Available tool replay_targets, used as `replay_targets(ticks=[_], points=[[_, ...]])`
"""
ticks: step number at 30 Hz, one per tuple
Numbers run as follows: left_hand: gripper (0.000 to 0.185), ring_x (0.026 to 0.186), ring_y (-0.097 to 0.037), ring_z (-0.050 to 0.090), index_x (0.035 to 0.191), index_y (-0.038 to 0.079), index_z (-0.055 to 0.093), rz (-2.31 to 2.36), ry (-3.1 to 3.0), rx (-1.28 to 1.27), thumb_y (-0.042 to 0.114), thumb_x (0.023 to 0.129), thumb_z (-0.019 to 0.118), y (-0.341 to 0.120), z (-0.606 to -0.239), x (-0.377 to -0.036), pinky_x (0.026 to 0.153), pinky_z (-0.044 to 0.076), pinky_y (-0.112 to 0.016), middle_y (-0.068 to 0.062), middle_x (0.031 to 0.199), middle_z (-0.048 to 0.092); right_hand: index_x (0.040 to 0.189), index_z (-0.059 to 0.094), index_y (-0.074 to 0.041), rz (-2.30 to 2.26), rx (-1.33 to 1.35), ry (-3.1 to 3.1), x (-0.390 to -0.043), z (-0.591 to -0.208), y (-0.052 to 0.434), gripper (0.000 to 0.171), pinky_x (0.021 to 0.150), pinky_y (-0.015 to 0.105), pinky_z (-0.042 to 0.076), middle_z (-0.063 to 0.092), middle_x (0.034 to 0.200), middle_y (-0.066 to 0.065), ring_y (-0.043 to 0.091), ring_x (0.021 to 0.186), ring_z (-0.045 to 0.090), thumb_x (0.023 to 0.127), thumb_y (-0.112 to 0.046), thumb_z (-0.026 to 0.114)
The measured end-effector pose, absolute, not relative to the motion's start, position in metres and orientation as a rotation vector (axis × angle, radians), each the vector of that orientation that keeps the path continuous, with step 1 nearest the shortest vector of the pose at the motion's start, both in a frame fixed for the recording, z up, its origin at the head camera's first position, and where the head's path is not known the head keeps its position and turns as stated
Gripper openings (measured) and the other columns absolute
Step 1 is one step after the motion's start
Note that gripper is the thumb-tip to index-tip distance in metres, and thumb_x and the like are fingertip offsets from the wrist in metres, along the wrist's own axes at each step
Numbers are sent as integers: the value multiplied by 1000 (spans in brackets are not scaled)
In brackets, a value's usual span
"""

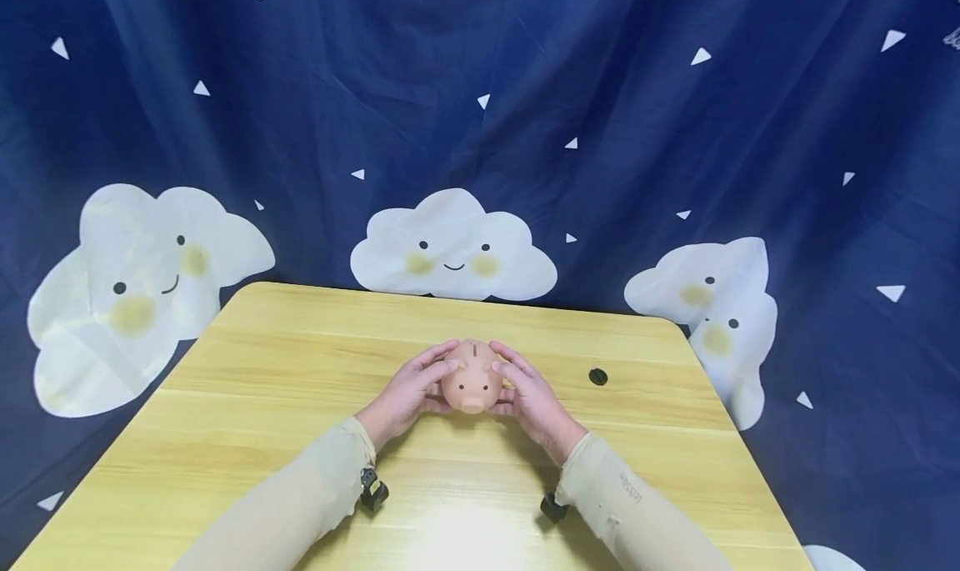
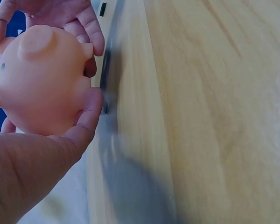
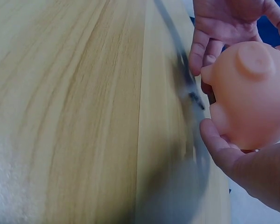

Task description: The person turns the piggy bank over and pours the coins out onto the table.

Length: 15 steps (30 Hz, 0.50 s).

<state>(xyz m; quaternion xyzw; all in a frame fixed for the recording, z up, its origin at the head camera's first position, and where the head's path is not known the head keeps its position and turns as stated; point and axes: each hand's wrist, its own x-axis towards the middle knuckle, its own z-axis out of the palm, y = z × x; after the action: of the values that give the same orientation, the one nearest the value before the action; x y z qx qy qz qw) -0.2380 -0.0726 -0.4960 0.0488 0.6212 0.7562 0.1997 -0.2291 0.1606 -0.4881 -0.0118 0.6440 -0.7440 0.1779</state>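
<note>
A pink piggy bank (image 1: 472, 383) is held between both hands over the middle of the table, its snout towards me and its coin slot on top. My left hand (image 1: 401, 393) grips its left side and my right hand (image 1: 537, 400) its right side. In the left wrist view, the left thumb lies near the feet of the piggy bank (image 2: 46, 88), which appears a little above the tabletop. The right wrist view shows the right thumb near a foot of the piggy bank (image 3: 252, 102). Its back is hidden.
The light wooden table (image 1: 262, 371) has rounded far corners. A small black disc (image 1: 597, 377) lies to the right of the right hand. Behind the table hangs a dark blue curtain (image 1: 480, 46) with clouds and white triangles. Small black devices sit at both wrists.
</note>
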Motion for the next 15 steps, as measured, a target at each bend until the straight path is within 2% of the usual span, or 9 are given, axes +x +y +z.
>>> replay_targets(ticks=[15], points=[[63, 107, -31, 70, 164, 23, 44, 2105, 1736, 143, 34, 105, 65, -72, -497, -237, 92, 63, -50, -15, 171, 39, 164, 41, -25, -2108, -32, 1822, -229, -489, 162, 64, 83, 38, 62, 47, 158, 24, 20, 94, 75, 104, -38, 60]])
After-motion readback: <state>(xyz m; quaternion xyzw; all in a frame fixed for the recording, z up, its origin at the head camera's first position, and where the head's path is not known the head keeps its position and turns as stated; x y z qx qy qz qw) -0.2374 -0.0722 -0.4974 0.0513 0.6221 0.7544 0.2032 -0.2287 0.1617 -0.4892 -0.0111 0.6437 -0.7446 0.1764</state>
